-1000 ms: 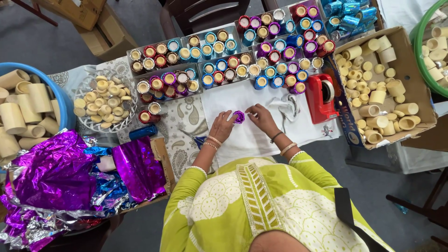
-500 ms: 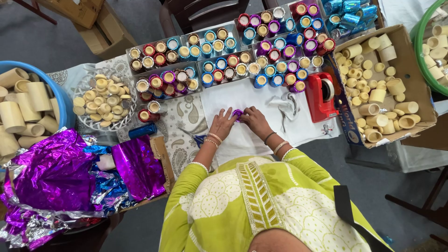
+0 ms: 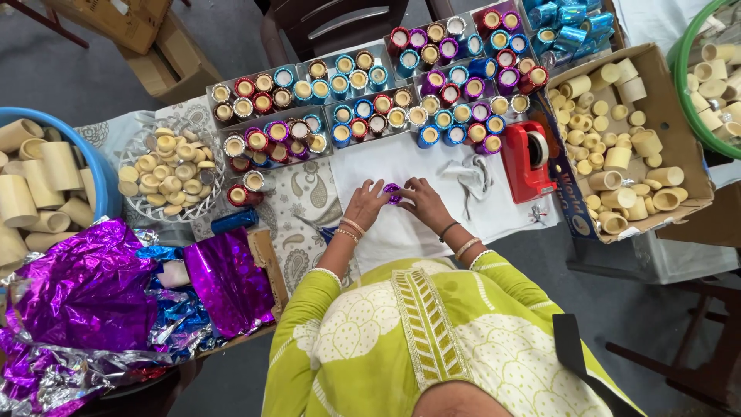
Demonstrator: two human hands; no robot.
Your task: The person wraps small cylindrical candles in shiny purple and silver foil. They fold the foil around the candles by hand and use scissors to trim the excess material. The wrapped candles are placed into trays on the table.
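My left hand (image 3: 366, 202) and my right hand (image 3: 419, 200) meet over a white sheet (image 3: 432, 224) on the table. Together they pinch a small cup wrapped in purple foil (image 3: 393, 191), which shows between the fingertips. Most of the cup is hidden by my fingers. Bangles circle both wrists, and my green patterned sleeves fill the lower part of the view.
Trays of foil-wrapped cups (image 3: 370, 100) line the far side. A red tape dispenser (image 3: 529, 161) stands to the right, beside a cardboard box of bare cream cups (image 3: 617, 147). At left are a blue tub (image 3: 46, 185), a wire basket (image 3: 170, 174), crumpled purple foil (image 3: 93, 293).
Both hands have stayed on the purple cup, shifting a little as the fingers work around it. Nothing else on the table has moved.
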